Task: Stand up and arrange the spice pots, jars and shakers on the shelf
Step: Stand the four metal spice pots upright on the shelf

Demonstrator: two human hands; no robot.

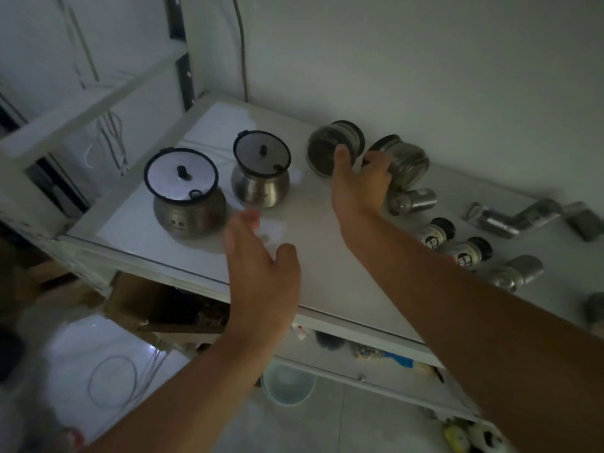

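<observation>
Two round steel spice pots [188, 204] [260, 178] with clear lids stand upright at the left of the white shelf top [320, 256]. Two more pots lie on their sides further back: one [322, 148] shows its base, the other [407, 161] lies right of it. My right hand [358, 188] reaches between them, thumb on the first pot and fingers touching the second. My left hand [261, 266] hovers open over the shelf's front, holding nothing. Several small jars and shakers, among them a steel shaker [410, 201] and a black-capped jar [436, 232], lie tipped over to the right.
A white wall [425, 60] runs close behind the shelf. A metal grinder with a crank [516, 220] lies at the far right. Below the shelf are a cardboard box [147, 305], a pale bowl [287, 384] and a lower shelf with small items.
</observation>
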